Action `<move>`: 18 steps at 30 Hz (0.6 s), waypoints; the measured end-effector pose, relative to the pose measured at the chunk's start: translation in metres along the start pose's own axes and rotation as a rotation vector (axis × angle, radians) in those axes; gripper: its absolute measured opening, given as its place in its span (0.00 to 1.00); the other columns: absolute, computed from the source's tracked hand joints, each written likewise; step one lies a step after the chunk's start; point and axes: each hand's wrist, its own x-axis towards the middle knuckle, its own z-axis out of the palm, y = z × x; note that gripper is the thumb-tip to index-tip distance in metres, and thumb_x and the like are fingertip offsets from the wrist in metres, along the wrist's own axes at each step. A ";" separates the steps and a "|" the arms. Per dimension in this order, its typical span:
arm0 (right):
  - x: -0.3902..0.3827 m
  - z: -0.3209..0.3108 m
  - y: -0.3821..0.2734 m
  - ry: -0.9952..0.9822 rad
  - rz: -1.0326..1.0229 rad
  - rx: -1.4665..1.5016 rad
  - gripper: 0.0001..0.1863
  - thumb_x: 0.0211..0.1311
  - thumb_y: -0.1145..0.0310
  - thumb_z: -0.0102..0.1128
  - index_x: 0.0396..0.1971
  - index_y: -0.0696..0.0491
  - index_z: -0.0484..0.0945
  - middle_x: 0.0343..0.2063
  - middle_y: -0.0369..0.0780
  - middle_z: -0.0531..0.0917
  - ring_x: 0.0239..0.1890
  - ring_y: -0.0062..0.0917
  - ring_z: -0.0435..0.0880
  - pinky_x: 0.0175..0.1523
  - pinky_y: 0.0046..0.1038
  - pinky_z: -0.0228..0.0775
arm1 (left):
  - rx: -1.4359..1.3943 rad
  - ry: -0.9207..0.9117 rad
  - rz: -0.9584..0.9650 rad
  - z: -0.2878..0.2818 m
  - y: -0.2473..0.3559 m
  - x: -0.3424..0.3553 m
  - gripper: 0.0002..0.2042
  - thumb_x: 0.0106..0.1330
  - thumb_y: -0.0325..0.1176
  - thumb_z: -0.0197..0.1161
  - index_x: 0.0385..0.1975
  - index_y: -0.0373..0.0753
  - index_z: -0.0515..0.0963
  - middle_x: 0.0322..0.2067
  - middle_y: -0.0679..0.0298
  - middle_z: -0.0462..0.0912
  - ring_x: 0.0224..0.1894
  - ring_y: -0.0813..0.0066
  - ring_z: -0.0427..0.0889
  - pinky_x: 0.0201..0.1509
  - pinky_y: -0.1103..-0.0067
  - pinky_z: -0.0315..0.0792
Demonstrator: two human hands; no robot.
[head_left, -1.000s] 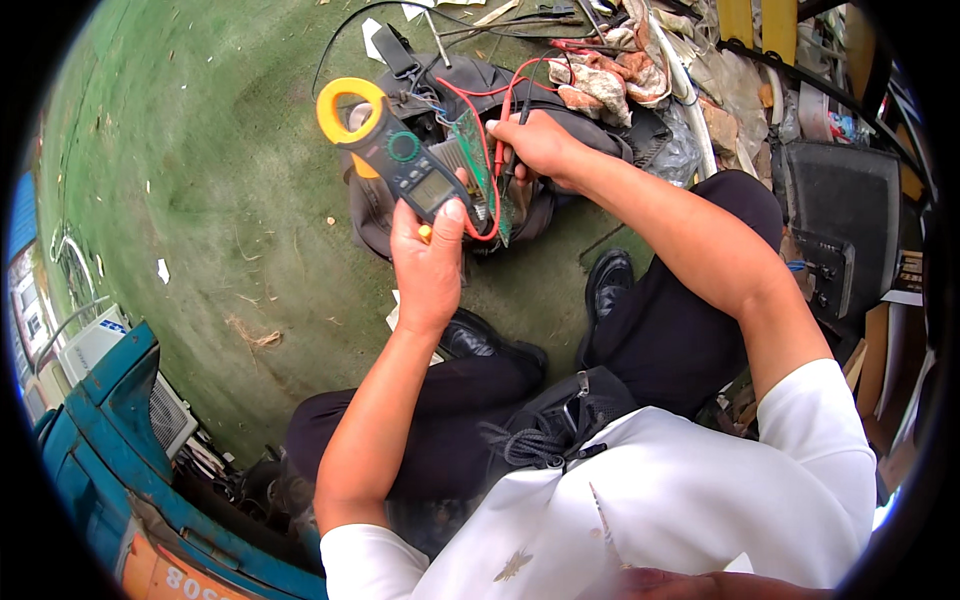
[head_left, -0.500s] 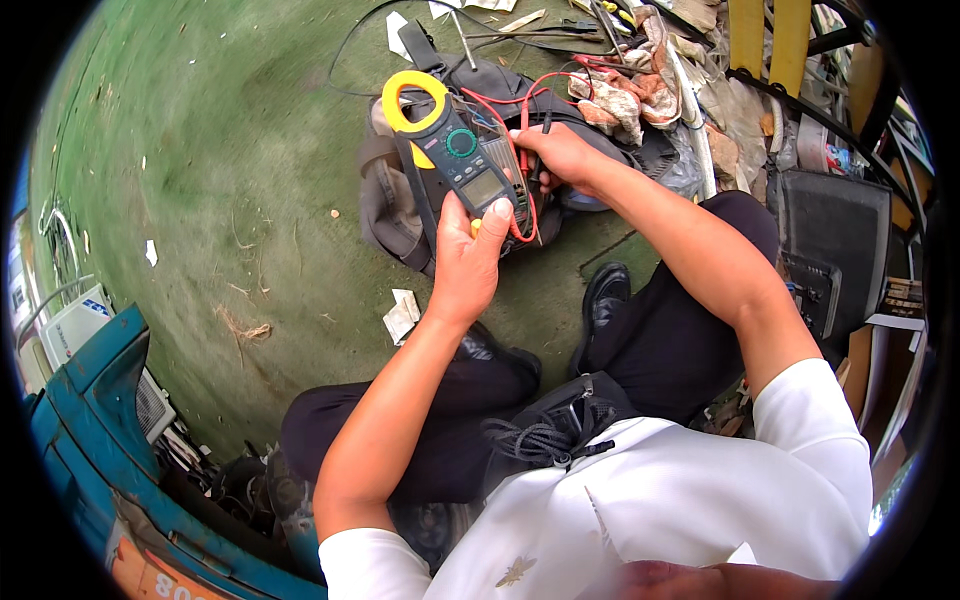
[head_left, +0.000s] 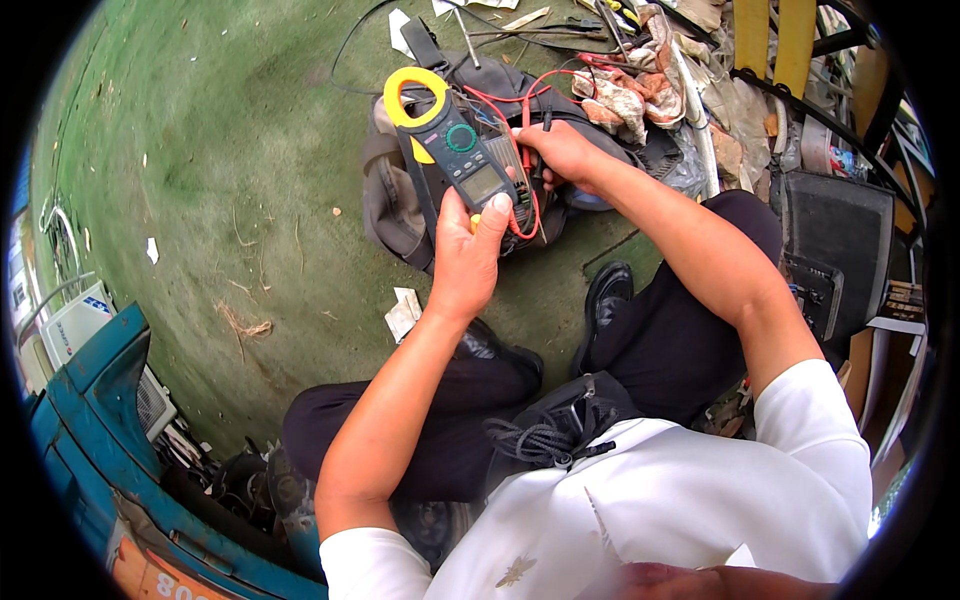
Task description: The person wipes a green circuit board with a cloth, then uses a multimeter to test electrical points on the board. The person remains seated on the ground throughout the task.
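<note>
My left hand (head_left: 470,245) is closed round the lower end of a clamp meter (head_left: 458,140) with a yellow jaw, a green dial and a small grey display. Just right of it, my right hand (head_left: 558,155) grips the test probes (head_left: 526,155), one red and one black, pointing down. Red leads (head_left: 538,205) loop from the meter's lower end and around the probes. Beneath the meter, a finned metal part with fine wires (head_left: 503,155) shows in part; the meter and my hands hide the rest. All this is over a dark grey bag (head_left: 390,205) on the floor.
Stained rags (head_left: 645,95) and loose tools (head_left: 540,35) lie beyond the bag. A black panel (head_left: 835,235) leans at right, below yellow bars (head_left: 770,40). Teal metal bodywork (head_left: 105,400) stands at lower left on the green floor (head_left: 270,130). A paper scrap (head_left: 403,315) lies near my shoe.
The whole view has shifted very slightly. Both hands keep the same grip on the meter and the probes.
</note>
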 end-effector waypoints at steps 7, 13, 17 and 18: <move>-0.007 0.004 -0.002 0.019 -0.054 -0.039 0.22 0.71 0.52 0.54 0.28 0.57 0.79 0.19 0.34 0.75 0.14 0.19 0.71 0.21 0.27 0.69 | 0.030 0.084 -0.048 -0.010 0.015 -0.001 0.18 0.77 0.41 0.58 0.58 0.36 0.74 0.28 0.78 0.70 0.19 0.93 0.57 0.21 0.88 0.51; 0.001 0.000 0.007 0.070 -0.078 -0.083 0.25 0.71 0.53 0.53 0.25 0.63 0.78 0.15 0.42 0.78 0.11 0.26 0.75 0.20 0.31 0.69 | -0.026 0.113 -0.093 -0.015 0.021 -0.002 0.15 0.76 0.36 0.60 0.55 0.34 0.74 0.30 0.77 0.72 0.22 0.94 0.60 0.24 0.89 0.52; -0.010 -0.001 0.000 0.087 -0.132 -0.078 0.26 0.69 0.54 0.53 0.21 0.63 0.76 0.12 0.42 0.76 0.10 0.27 0.74 0.19 0.31 0.69 | 0.029 0.214 -0.064 -0.019 0.013 0.002 0.16 0.77 0.42 0.58 0.53 0.36 0.75 0.26 0.77 0.70 0.17 0.92 0.57 0.18 0.87 0.50; -0.015 -0.002 -0.001 0.089 -0.148 -0.083 0.26 0.69 0.54 0.53 0.20 0.63 0.75 0.12 0.42 0.76 0.10 0.28 0.74 0.19 0.31 0.69 | 0.064 0.218 -0.103 -0.024 0.015 0.004 0.18 0.77 0.46 0.56 0.52 0.36 0.75 0.24 0.76 0.69 0.15 0.91 0.56 0.17 0.86 0.49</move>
